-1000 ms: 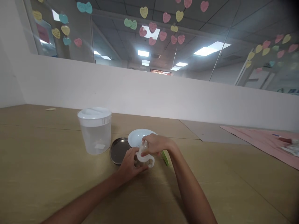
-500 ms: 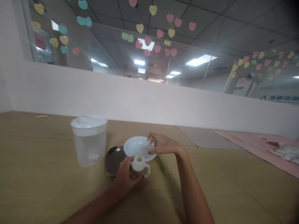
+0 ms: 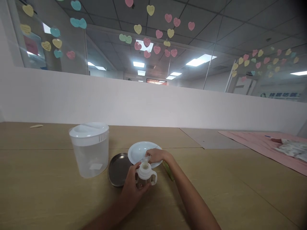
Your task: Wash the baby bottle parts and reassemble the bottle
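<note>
A baby bottle point(image 3: 144, 175) with a white collar, side handles and a clear teat stands upright in my left hand point(image 3: 131, 187), whose fingers wrap round its body. My right hand point(image 3: 155, 155) reaches over the white bowl point(image 3: 136, 150) just behind the bottle. Its fingers curl down toward the bowl, and their tips are partly hidden behind the teat. What they hold, if anything, I cannot make out. Left of the bottle, a dark metal tray point(image 3: 118, 171) lies against the bowl.
A translucent tub point(image 3: 90, 156) with a white lid stands at the left. Green tongs or a similar strip point(image 3: 169, 172) lie under my right forearm. A pink cloth point(image 3: 249, 143) covers the far right. A white wall point(image 3: 153, 105) closes off the back of the table.
My right hand has moved left and down into the bowl area; the clear cap it held is no longer visible. My left hand keeps the bottle nearly in place. The view has shifted slightly.
</note>
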`<action>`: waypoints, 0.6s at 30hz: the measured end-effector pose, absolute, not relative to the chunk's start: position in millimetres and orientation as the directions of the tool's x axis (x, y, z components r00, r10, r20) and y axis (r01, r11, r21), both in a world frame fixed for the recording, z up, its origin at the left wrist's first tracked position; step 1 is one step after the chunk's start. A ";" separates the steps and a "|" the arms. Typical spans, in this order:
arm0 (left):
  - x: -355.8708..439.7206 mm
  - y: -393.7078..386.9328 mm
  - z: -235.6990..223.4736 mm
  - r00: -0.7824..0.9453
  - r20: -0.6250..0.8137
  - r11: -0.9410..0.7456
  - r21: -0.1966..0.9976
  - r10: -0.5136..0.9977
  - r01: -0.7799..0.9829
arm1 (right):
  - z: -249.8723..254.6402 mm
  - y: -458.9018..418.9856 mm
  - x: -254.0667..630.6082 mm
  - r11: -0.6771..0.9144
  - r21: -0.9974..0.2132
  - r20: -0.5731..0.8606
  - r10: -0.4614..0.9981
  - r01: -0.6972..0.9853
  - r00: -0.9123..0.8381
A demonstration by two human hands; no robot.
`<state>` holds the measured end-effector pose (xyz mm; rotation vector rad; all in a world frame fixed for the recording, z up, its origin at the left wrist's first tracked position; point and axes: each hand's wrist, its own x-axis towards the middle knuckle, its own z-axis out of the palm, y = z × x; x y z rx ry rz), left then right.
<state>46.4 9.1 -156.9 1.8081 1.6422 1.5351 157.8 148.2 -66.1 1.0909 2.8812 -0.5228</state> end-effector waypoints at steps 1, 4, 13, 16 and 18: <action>47.0 8.5 -155.7 -0.194 0.494 -0.327 0.773 0.847 0.544 | -60.6 144.2 159.9 0.702 -0.313 -0.106 0.643 0.640 -0.758; 48.4 6.5 -151.5 -0.191 0.433 -0.297 0.820 0.881 0.489 | -40.8 124.2 165.2 0.693 -0.408 -0.047 0.635 0.594 -0.771; 43.2 5.6 -147.4 -0.177 0.339 -0.224 0.854 0.924 0.469 | -21.0 71.0 156.8 0.791 -0.238 -0.097 0.558 0.563 -0.824; 39.1 7.6 -146.6 -0.118 0.333 -0.241 0.846 0.935 0.476 | -20.0 76.7 159.3 0.872 -0.242 -0.109 0.413 0.427 -0.904; 38.1 7.7 -144.6 -0.104 0.318 -0.234 0.850 0.943 0.472 | -19.0 81.9 162.9 0.873 -0.297 -0.097 0.375 0.386 -0.922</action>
